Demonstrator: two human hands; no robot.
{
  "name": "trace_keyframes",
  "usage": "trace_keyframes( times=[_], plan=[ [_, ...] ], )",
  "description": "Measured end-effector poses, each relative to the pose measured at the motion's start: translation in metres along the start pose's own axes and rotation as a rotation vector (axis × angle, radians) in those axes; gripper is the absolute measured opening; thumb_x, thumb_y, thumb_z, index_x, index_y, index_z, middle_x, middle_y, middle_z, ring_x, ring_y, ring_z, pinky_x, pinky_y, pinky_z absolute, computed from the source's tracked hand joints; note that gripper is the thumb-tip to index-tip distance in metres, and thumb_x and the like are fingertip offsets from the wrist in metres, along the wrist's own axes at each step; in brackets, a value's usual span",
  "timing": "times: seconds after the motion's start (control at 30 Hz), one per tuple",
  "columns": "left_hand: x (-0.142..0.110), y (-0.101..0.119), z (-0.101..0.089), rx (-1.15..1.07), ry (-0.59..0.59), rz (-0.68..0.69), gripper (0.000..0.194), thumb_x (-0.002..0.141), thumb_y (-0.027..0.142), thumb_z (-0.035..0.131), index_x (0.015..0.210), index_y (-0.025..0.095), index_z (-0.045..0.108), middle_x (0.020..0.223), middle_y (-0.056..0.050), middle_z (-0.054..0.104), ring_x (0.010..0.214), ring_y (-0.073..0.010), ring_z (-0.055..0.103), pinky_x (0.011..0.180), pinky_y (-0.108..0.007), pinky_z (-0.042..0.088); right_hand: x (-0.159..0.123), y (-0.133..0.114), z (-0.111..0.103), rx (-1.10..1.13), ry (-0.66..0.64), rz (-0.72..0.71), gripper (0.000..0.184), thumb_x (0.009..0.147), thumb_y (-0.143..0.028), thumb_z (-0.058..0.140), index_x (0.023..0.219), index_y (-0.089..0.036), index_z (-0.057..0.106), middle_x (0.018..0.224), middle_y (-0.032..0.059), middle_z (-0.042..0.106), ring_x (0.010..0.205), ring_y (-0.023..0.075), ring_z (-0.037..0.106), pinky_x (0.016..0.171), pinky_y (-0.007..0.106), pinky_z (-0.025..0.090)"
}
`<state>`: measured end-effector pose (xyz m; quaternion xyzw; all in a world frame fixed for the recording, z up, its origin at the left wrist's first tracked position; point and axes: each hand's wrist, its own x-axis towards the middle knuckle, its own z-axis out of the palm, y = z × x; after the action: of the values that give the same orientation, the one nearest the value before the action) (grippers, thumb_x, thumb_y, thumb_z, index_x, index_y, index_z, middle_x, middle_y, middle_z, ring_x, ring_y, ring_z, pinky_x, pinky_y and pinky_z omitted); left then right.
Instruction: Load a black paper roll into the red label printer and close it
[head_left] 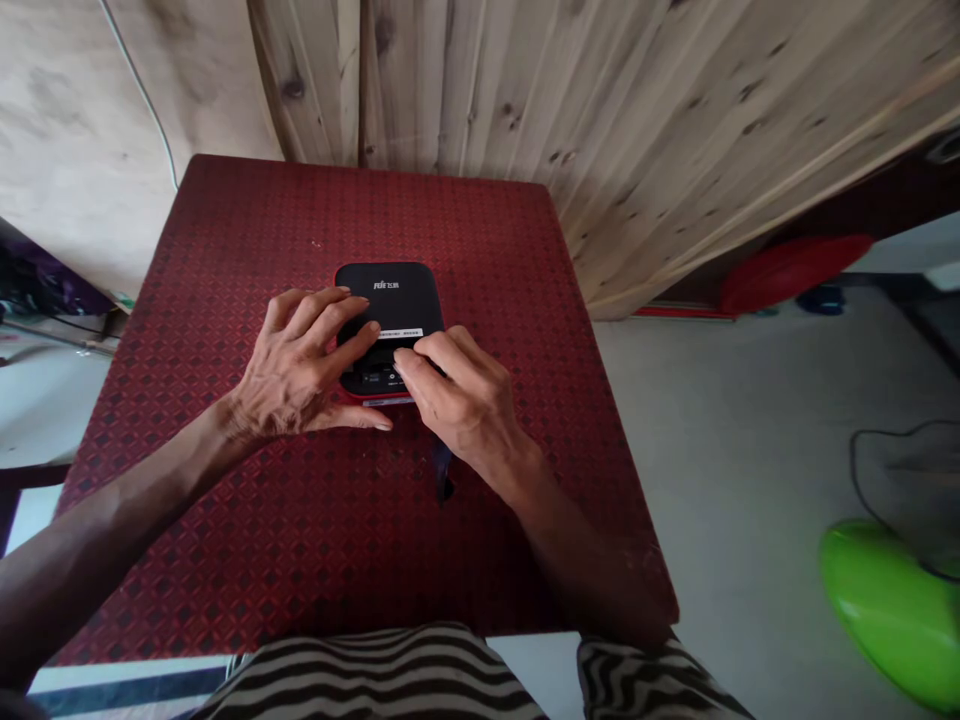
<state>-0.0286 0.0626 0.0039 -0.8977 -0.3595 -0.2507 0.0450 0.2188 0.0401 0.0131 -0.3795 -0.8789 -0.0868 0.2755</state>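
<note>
A flat black device [409,305] with rounded corners and a red edge lies on the red patterned table. White lettering and a white label strip show on its upper face. Near its lower end is a dark recessed area with small markings. My left hand [296,365] rests over the device's left side, fingers spread on it and thumb stretched out below its near edge. At the lower right of the device my right hand [469,390] is closed, its thumb and fingertips pinched at the recessed part. What they pinch, if anything, is hidden. Under my right wrist lies a dark strap-like piece [443,468].
The red table [360,215] stands against a wooden plank wall [465,90]. To the right is pale floor [690,450], with a green rounded object [892,610] and a red one [795,272]. A pale cable [142,90] hangs at the upper left.
</note>
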Motion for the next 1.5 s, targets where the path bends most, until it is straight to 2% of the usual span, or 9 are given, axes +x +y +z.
trace_keyframes(
  times=[0.13, 0.23, 0.33, 0.47, 0.6, 0.73, 0.9, 1.1, 1.5],
  plan=[
    [-0.008, 0.007, 0.000, 0.015, -0.001, -0.102, 0.083, 0.083, 0.088, 0.066, 0.146, 0.034, 0.059, 0.152, -0.014, 0.059, 0.140, -0.0401, 0.056, 0.111, -0.058, 0.041, 0.000, -0.001, 0.000, 0.039, -0.032, 0.044, 0.029, 0.108, -0.011, 0.048, 0.102, -0.021, 0.075, 0.089, 0.0054, 0.070, 0.086, 0.0205, 0.059, 0.077, 0.035, 0.053],
    [-0.020, 0.022, 0.004, 0.011, 0.085, -0.167, 0.083, 0.088, 0.080, 0.069, 0.153, 0.031, 0.050, 0.150, -0.018, 0.059, 0.134, -0.0367, 0.060, 0.106, -0.053, 0.047, -0.004, 0.000, -0.001, 0.086, -0.040, 0.060, 0.025, 0.108, -0.014, 0.051, 0.105, -0.022, 0.075, 0.089, 0.0054, 0.070, 0.085, 0.0209, 0.061, 0.078, 0.036, 0.055],
    [-0.033, 0.038, 0.011, 0.043, 0.208, -0.235, 0.072, 0.092, 0.065, 0.075, 0.149, 0.029, 0.051, 0.133, -0.015, 0.068, 0.119, -0.0306, 0.067, 0.098, -0.047, 0.053, -0.016, 0.002, -0.005, 0.137, 0.072, 0.058, 0.017, 0.106, -0.018, 0.059, 0.114, -0.022, 0.074, 0.098, 0.0072, 0.073, 0.088, 0.0217, 0.064, 0.082, 0.038, 0.058],
    [-0.043, 0.044, 0.016, 0.089, 0.214, -0.272, 0.047, 0.095, 0.052, 0.077, 0.134, 0.033, 0.059, 0.127, -0.009, 0.071, 0.112, -0.0282, 0.070, 0.093, -0.045, 0.055, -0.045, 0.009, -0.008, 0.199, 0.197, 0.252, 0.024, 0.103, -0.019, 0.064, 0.124, -0.027, 0.072, 0.110, 0.0082, 0.075, 0.098, 0.0237, 0.071, 0.088, 0.042, 0.061],
    [-0.043, 0.041, 0.015, 0.090, 0.215, -0.254, 0.052, 0.094, 0.050, 0.079, 0.138, 0.036, 0.057, 0.126, -0.008, 0.073, 0.110, -0.0283, 0.072, 0.093, -0.047, 0.056, -0.065, 0.016, 0.000, 0.303, 0.160, 0.423, 0.018, 0.104, -0.022, 0.062, 0.117, -0.025, 0.074, 0.106, 0.0083, 0.076, 0.097, 0.0224, 0.074, 0.082, 0.038, 0.062],
    [-0.042, 0.041, 0.012, 0.092, 0.241, -0.219, 0.062, 0.092, 0.044, 0.083, 0.145, 0.033, 0.053, 0.126, -0.009, 0.074, 0.109, -0.0274, 0.074, 0.093, -0.046, 0.057, -0.066, 0.019, 0.009, 0.426, 0.119, 0.401, 0.019, 0.105, -0.026, 0.062, 0.120, -0.022, 0.073, 0.115, 0.0100, 0.080, 0.108, 0.0245, 0.074, 0.093, 0.045, 0.061],
    [-0.041, 0.043, 0.008, 0.119, 0.223, -0.220, 0.054, 0.092, 0.044, 0.083, 0.138, 0.032, 0.058, 0.127, -0.010, 0.075, 0.111, -0.0293, 0.075, 0.090, -0.049, 0.058, -0.062, 0.017, 0.012, 0.482, 0.094, 0.433, 0.020, 0.105, -0.028, 0.059, 0.115, -0.024, 0.076, 0.111, 0.0078, 0.083, 0.105, 0.0242, 0.075, 0.095, 0.046, 0.060],
    [-0.039, 0.043, 0.002, 0.063, 0.130, -0.345, 0.035, 0.101, 0.057, 0.067, 0.124, 0.030, 0.066, 0.142, -0.004, 0.067, 0.125, -0.0306, 0.070, 0.096, -0.058, 0.058, -0.064, 0.013, 0.015, 0.493, 0.102, 0.468, 0.023, 0.104, -0.028, 0.059, 0.118, -0.024, 0.077, 0.112, 0.0081, 0.083, 0.104, 0.0241, 0.077, 0.093, 0.045, 0.062],
    [-0.025, 0.040, -0.011, 0.031, 0.037, -0.355, 0.038, 0.101, 0.062, 0.062, 0.109, 0.026, 0.068, 0.138, -0.006, 0.063, 0.120, -0.0268, 0.065, 0.089, -0.055, 0.057, -0.060, 0.010, 0.012, 0.487, 0.106, 0.464, 0.023, 0.104, -0.026, 0.057, 0.115, -0.024, 0.077, 0.108, 0.0079, 0.083, 0.099, 0.0239, 0.076, 0.089, 0.044, 0.062]
  ],
)
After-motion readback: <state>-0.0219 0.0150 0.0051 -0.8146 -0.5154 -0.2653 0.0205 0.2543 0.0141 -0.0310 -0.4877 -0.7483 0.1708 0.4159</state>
